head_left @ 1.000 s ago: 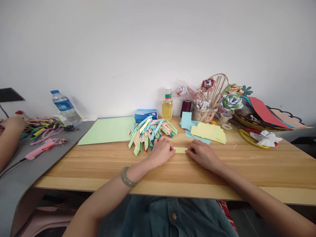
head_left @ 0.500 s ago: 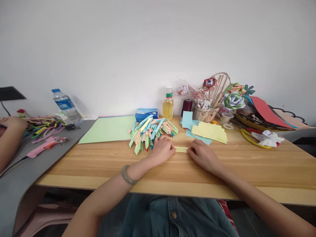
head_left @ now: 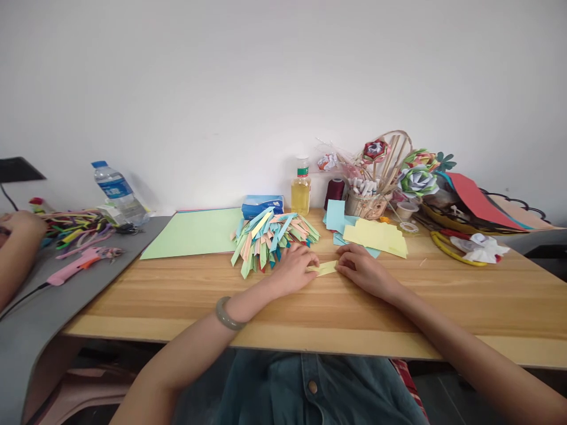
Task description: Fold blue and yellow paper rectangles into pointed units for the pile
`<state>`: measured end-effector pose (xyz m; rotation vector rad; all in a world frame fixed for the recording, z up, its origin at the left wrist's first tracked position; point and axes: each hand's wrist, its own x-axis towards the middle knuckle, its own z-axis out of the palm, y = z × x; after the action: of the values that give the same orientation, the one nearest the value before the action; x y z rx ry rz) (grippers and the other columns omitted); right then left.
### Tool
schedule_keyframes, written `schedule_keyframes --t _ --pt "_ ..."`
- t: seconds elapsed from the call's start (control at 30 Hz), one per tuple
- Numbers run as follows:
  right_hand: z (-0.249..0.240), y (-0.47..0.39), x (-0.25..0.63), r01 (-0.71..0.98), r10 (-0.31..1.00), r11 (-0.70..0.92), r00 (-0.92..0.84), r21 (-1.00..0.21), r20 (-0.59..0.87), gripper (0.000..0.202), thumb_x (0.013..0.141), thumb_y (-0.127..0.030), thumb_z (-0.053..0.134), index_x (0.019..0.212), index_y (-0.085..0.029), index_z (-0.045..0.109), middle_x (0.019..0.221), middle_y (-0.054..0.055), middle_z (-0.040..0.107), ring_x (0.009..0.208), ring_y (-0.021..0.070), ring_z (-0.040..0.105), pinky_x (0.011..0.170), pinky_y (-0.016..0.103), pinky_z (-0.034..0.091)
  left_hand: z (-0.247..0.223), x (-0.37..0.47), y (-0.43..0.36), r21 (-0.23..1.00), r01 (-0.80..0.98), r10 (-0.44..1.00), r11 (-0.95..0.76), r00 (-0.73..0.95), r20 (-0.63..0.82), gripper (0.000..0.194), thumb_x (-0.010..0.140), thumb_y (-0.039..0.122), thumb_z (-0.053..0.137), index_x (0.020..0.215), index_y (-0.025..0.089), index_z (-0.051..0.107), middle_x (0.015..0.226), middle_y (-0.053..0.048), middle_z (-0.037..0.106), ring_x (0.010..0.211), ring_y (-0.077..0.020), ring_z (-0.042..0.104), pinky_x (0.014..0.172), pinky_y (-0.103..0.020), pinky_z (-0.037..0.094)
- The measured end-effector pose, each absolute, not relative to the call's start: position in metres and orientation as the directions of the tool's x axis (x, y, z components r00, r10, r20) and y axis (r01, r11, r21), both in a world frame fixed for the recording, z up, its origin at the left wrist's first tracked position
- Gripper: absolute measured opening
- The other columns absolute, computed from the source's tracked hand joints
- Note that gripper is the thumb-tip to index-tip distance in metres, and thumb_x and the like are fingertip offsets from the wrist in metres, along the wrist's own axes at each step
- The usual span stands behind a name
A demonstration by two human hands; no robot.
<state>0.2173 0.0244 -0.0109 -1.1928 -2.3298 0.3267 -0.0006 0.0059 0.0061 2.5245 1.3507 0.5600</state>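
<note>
A small yellow paper piece [head_left: 326, 268] lies low over the wooden table [head_left: 177, 295], between my two hands. My left hand [head_left: 295, 267], with a bracelet on its wrist, has its fingers closed on the paper's left end. At the right end, the fingertips of my right hand [head_left: 361, 270] pinch the paper. A heap of folded paper strips [head_left: 266, 236] in green, blue and peach sits just behind my left hand. Behind my right hand lie yellow paper pieces [head_left: 376, 235] and light blue ones [head_left: 335, 215].
Green sheets [head_left: 195, 233] lie at the left, near a blue tissue pack [head_left: 263, 206] and a bottle of yellow liquid [head_left: 301, 192]. Paper flowers [head_left: 417, 180] stand at the back right. On the grey table are a pink glue gun [head_left: 73, 268] and another person's arm [head_left: 20, 248].
The yellow paper has tilted, its right end now higher. The fingers of both hands have shifted slightly on it.
</note>
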Motion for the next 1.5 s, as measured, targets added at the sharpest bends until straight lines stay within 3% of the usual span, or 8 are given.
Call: schedule_keyframes --t 0.17,0.47,0.73,0.93,1.03,1.1,1.27,1.5 --pt "-0.012 0.025 0.216 0.691 0.816 0.577 -0.473 -0.435 0.332 0.016 0.081 -0.022 0.047 0.068 -0.02 0.055 0.103 0.009 0.055 0.101 0.0231 0.053 0.089 0.041 0.044 0.004 -0.006 0.008 0.285 0.64 0.689 -0.714 0.713 0.126 0.037 0.095 0.021 0.028 0.124 0.03 0.05 0.133 0.004 0.049 0.134 -0.0186 0.026 0.108 -0.047 0.014" --pt "-0.012 0.023 0.214 0.701 0.81 0.584 -0.471 -0.409 0.349 0.015 0.08 -0.018 0.047 0.067 -0.02 0.054 0.103 0.01 0.055 0.101 0.0234 0.052 0.09 0.042 0.044 0.013 -0.003 -0.002 0.041 0.622 0.622 -0.782 0.775 0.108 0.039 0.095 0.02 0.029 0.13 0.019 0.044 0.135 -0.005 0.048 0.132 -0.0198 0.031 0.107 -0.041 0.021" --pt "-0.014 0.023 0.212 0.712 0.812 0.579 -0.463 -0.397 0.355 0.013 0.078 -0.018 0.047 0.066 -0.021 0.051 0.102 0.009 0.056 0.103 0.024 0.052 0.09 0.042 0.044 0.008 -0.001 -0.008 -0.045 0.616 0.603 -0.787 0.782 0.156 0.04 0.096 0.032 0.029 0.129 0.015 0.045 0.137 -0.008 0.045 0.13 -0.0191 0.034 0.106 -0.036 0.023" --pt "-0.01 0.017 0.216 0.728 0.778 0.61 -0.473 -0.314 0.415 0.012 0.081 -0.018 0.046 0.086 -0.019 0.057 0.103 0.012 0.059 0.101 0.0246 0.055 0.088 0.043 0.046 0.008 0.002 -0.011 -0.042 0.635 0.628 -0.772 0.771 0.103 0.046 0.096 0.038 0.029 0.132 0.012 0.041 0.141 -0.01 0.039 0.133 -0.0204 0.029 0.109 -0.037 0.017" --pt "-0.005 0.002 0.218 0.709 0.701 0.683 -0.571 -0.174 0.427 0.027 0.089 -0.021 0.039 0.11 -0.019 0.057 0.118 0.013 0.059 0.113 0.0249 0.052 0.1 0.049 0.036 0.012 0.004 -0.015 -0.017 0.654 0.652 -0.756 0.755 0.069 0.048 0.096 0.039 0.03 0.134 0.011 0.038 0.142 -0.011 0.037 0.134 -0.0207 0.028 0.11 -0.038 0.016" --pt "-0.004 -0.009 0.218 0.654 0.644 0.749 -0.686 -0.1 0.339 0.037 0.092 -0.027 0.037 0.126 -0.017 0.049 0.131 0.013 0.051 0.125 0.0255 0.042 0.106 0.051 0.028 0.014 0.005 -0.018 0.003 0.665 0.664 -0.747 0.746 0.05 0.05 0.096 0.039 0.03 0.136 0.01 0.034 0.144 -0.012 0.033 0.135 -0.0212 0.025 0.11 -0.039 0.015" --pt "-0.005 -0.02 0.221 0.66 0.668 0.743 -0.721 -0.11 0.185 0.052 0.093 -0.039 0.036 0.14 -0.017 0.032 0.141 0.013 0.037 0.131 0.0253 0.034 0.107 0.051 0.026 0.017 -0.003 -0.014 0.097 0.65 0.651 -0.754 0.759 -0.019 0.052 0.096 0.039 0.026 0.14 0.012 0.026 0.148 -0.01 0.023 0.138 -0.0214 0.017 0.111 -0.043 0.014" --pt "0.003 -0.015 0.23 0.62 0.635 0.77 -0.769 -0.152 0.077 0.057 0.094 -0.044 0.032 0.143 -0.018 0.022 0.147 0.008 0.026 0.136 0.0234 0.021 0.11 0.051 0.019 0.03 -0.025 -0.016 0.129 0.61 0.599 -0.782 0.792 -0.116 0.044 0.096 0.026 0.03 0.138 0.014 0.031 0.147 -0.008 0.028 0.137 -0.0187 0.02 0.109 -0.036 0.019"
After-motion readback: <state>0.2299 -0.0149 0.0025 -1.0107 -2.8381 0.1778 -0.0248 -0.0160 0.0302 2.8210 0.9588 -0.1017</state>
